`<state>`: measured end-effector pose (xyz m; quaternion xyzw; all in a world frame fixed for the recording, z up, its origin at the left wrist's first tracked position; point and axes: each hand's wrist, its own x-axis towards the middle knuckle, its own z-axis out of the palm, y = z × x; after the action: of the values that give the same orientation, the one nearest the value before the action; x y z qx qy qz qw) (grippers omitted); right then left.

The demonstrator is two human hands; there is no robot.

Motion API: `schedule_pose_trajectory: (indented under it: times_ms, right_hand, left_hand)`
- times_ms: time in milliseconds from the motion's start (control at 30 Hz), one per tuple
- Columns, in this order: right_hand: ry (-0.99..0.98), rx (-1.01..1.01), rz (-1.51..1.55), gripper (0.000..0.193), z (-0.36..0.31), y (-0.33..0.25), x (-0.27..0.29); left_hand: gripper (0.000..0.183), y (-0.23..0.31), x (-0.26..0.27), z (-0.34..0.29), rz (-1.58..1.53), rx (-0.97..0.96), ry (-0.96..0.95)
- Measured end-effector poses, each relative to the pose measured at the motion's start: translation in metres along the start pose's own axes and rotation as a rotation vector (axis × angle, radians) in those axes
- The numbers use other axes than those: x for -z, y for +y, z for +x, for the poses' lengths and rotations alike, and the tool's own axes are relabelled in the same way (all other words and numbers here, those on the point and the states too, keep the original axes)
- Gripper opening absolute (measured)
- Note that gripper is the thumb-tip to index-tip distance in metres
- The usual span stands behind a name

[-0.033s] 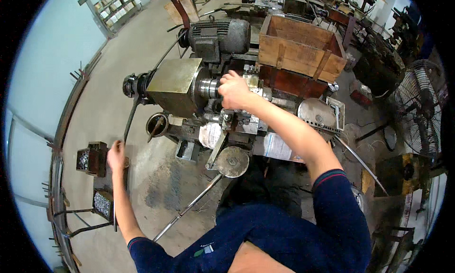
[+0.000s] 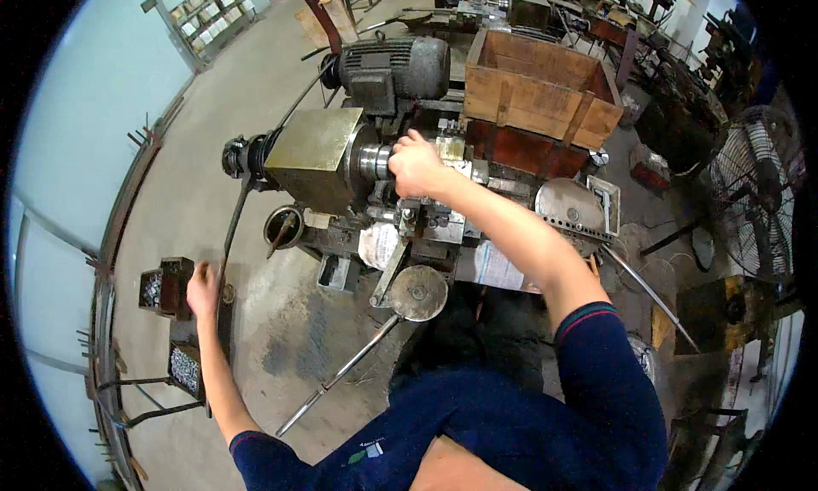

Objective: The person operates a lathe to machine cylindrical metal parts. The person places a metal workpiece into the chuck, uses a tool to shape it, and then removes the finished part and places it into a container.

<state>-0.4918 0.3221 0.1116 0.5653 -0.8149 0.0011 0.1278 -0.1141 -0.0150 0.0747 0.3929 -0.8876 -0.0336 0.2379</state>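
Observation:
My right hand (image 2: 416, 167) is closed at the front of the steel chuck (image 2: 371, 162) on a small lathe. What its fingers hold, if anything, is hidden behind them. Out to the left, my left hand (image 2: 203, 291) hangs beside a dark metal box (image 2: 176, 288) with small metal pieces in it. Its fingers look curled together, and I cannot make out anything in them. Below that hand, a second box (image 2: 185, 363) holds many small shiny parts.
A motor (image 2: 394, 69) and a wooden crate (image 2: 537, 90) stand behind the lathe. A round disc on a lever (image 2: 419, 292) juts toward me, with a long metal bar (image 2: 341, 373) below. To the right are a round plate (image 2: 569, 203) and a fan (image 2: 750, 193).
My left hand has shifted slightly left and down, closer to the dark metal box. My right hand has edged a little left toward the chuck.

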Motion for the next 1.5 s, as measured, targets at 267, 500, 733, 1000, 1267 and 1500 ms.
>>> schedule_pose_trajectory:
  times_ms: [267,500,733,1000,1267,1500]
  right_hand:
    - [-0.238,-0.038,0.076,0.022,0.021,-0.003,-0.020]
    - [-0.077,-0.063,-0.018,0.021,-0.012,0.011,0.037]
    - [0.466,-0.430,-0.272,0.044,-0.084,0.149,0.102]
    - [0.446,-0.526,0.176,0.040,-0.297,0.124,0.110]
    - [-0.062,-1.488,0.109,0.024,-0.633,0.048,-0.033]
    - [-0.678,-1.554,0.264,0.035,-0.644,0.012,-0.101]
  left_hand:
    - [0.045,0.048,-0.018,-0.118,0.180,0.310,-0.041]
    - [0.035,0.022,-0.011,-0.124,-0.066,0.127,-0.223]
    - [0.021,0.016,-0.043,-0.068,-0.867,0.320,-0.638]
    - [0.030,-0.007,-0.040,-0.083,-0.806,0.345,-0.526]
    - [0.032,-0.024,-0.056,-0.072,-0.797,0.389,-0.566]
    - [0.031,-0.007,-0.051,-0.073,-0.725,0.441,-0.469]
